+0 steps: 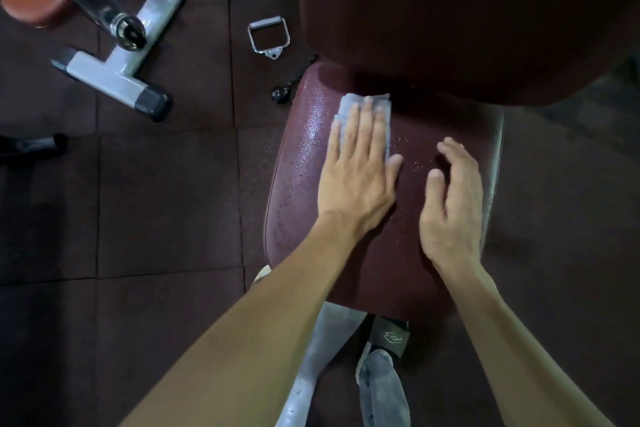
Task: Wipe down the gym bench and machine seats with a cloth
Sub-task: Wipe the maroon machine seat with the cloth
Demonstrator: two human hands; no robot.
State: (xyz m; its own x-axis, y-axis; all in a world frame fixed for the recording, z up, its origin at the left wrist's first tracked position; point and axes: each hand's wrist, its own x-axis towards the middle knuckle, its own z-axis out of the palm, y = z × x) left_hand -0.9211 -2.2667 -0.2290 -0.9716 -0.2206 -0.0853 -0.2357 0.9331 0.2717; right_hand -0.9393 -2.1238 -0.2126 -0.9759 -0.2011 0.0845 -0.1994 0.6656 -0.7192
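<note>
At the far left, around ten o'clock, a grey steel machine foot [117,78] lies across the dark rubber floor tiles [166,204], with an orange-brown pad [33,2] above it and a chrome bar end [130,32] hanging over the frame. This is a neighbouring station, out of the way of the wiping. Nearer the middle, at about eleven o'clock, a metal cable handle [268,39] sits loose on the floor, and just beside the seat's corner lies a black rope end with a ball stop [280,94]; both look set down there so the seat stays free to clean.

The maroon machine seat [298,191] fills the centre, under the dark backrest pad [467,17] at twelve o'clock. The left hand [358,170] lies flat on a folded grey cloth [349,104], its fingers [362,121] straight and close together, thumb out to the side. The flat palm presumably spreads pressure over the whole cloth. The cloth lies at the seat's far edge, close under the backrest. A wet sheen shows to the cloth's left, and droplets [412,152] speckle the vinyl to its right, so that side probably remains to be wiped.

At three o'clock from the cloth, the right hand [452,204] is over the seat, fingers [459,159] loosely curved and holding nothing; whether it touches the vinyl is unclear. At six o'clock, a jeans leg and a sandalled foot [388,336] stand by the seat's grey post [311,374].
</note>
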